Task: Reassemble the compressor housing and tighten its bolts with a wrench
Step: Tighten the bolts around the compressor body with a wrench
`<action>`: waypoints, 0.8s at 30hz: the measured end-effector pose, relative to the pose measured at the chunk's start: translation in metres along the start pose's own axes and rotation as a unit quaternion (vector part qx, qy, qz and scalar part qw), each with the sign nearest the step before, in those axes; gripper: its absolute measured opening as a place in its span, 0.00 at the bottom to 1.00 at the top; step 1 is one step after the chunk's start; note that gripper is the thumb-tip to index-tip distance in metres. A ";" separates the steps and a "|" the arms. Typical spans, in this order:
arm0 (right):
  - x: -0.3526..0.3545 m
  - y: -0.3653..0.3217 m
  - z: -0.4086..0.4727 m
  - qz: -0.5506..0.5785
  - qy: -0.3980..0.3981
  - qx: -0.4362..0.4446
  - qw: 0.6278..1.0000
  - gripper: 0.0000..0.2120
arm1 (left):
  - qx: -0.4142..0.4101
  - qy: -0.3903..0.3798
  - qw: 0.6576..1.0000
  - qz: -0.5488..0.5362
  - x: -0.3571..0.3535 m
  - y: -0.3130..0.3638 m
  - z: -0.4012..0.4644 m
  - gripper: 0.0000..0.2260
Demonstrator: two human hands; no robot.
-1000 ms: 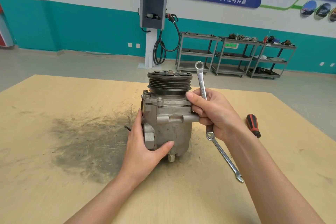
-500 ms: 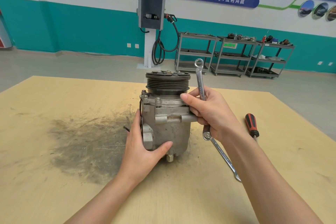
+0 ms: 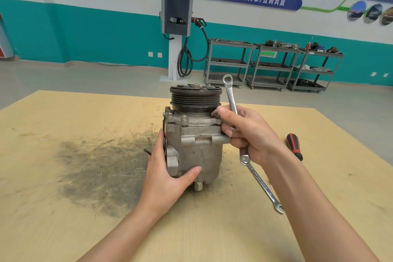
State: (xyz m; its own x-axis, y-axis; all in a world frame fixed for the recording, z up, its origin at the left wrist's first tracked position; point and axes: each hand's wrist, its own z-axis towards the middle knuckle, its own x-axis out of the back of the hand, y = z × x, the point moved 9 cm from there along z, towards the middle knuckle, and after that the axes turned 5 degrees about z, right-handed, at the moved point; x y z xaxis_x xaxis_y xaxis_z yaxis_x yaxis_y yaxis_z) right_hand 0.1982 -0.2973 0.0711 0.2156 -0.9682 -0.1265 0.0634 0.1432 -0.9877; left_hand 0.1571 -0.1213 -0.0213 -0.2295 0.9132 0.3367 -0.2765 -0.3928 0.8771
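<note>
My left hand (image 3: 168, 174) cups the upright compressor (image 3: 194, 134) mid-table (image 3: 63, 229); my right hand (image 3: 251, 136) grips a wrench (image 3: 230, 95) against its right side. Another wrench (image 3: 262, 185) and a screwdriver (image 3: 294, 147) lie right; open tabletop left.

Bright even light, sharp, edges bowed
</note>
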 end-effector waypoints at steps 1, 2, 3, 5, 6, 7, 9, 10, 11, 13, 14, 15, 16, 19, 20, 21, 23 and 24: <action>-0.001 0.000 0.000 0.017 -0.015 -0.007 1.000 0.07 | 0.001 0.000 1.000 0.000 0.000 -0.001 0.000 0.52; -0.001 0.000 0.000 0.026 -0.024 -0.010 0.999 0.08 | 0.001 0.001 1.000 0.000 0.000 -0.001 0.000 0.51; -0.002 0.000 0.000 0.030 -0.029 -0.009 0.999 0.08 | 0.000 0.001 1.000 0.001 0.000 -0.001 0.000 0.51; -0.002 0.002 0.001 0.026 -0.023 -0.007 0.999 0.08 | -0.001 0.002 1.000 0.002 0.000 -0.001 0.000 0.52; -0.001 0.003 0.002 0.020 -0.010 -0.006 1.000 0.08 | -0.001 0.002 1.000 0.001 0.000 -0.001 0.000 0.52; 0.000 0.003 0.002 0.010 0.006 -0.002 1.000 0.09 | -0.001 0.002 1.000 0.000 0.000 -0.001 0.000 0.52; 0.003 0.002 0.003 -0.009 0.026 0.010 1.000 0.10 | -0.002 0.006 1.000 0.002 0.001 0.000 0.000 0.52; 0.003 0.002 0.003 -0.011 0.025 0.012 1.000 0.09 | -0.002 0.007 1.000 0.002 0.001 -0.001 0.000 0.52; 0.002 0.002 0.003 -0.004 0.014 0.010 1.000 0.09 | -0.002 0.007 1.000 0.003 0.001 -0.001 0.000 0.52; -0.002 0.002 0.001 0.023 -0.023 -0.001 0.999 0.10 | -0.002 0.007 1.000 0.004 0.001 -0.002 0.000 0.51; -0.003 0.001 0.000 0.031 -0.038 -0.005 0.999 0.11 | -0.003 0.007 1.000 0.003 0.001 -0.002 0.000 0.51; -0.004 0.001 0.000 0.033 -0.047 -0.006 0.998 0.11 | -0.003 0.006 1.000 0.002 0.001 -0.002 0.000 0.51; -0.004 0.000 -0.001 0.032 -0.052 -0.005 0.998 0.10 | -0.003 0.005 1.000 0.002 0.001 -0.002 0.000 0.52; -0.003 0.001 0.001 0.012 -0.022 0.002 1.000 0.08 | -0.001 0.006 1.000 0.003 0.001 -0.002 0.001 0.52; -0.001 0.001 0.001 -0.003 -0.001 0.010 1.000 0.07 | -0.001 0.005 1.000 0.003 0.001 -0.002 0.001 0.52; 0.001 0.000 0.002 -0.021 0.017 0.021 0.999 0.08 | -0.002 0.005 1.000 0.003 0.000 -0.002 0.001 0.52; 0.001 -0.002 0.002 -0.047 0.028 0.037 0.998 0.08 | -0.001 0.005 1.000 0.003 0.000 -0.003 0.001 0.52; 0.000 -0.002 0.001 -0.043 0.018 0.036 0.998 0.07 | -0.001 0.006 1.000 0.004 0.000 -0.003 0.001 0.52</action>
State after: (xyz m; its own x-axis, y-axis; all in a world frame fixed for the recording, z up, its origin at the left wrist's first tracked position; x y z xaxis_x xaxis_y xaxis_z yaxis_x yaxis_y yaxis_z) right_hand 0.1995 -0.2977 0.0734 0.1713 -0.9842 -0.0455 0.1510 0.0719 -0.9859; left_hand 0.1586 -0.1196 -0.0234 -0.2428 0.9090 0.3387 -0.2768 -0.3995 0.8739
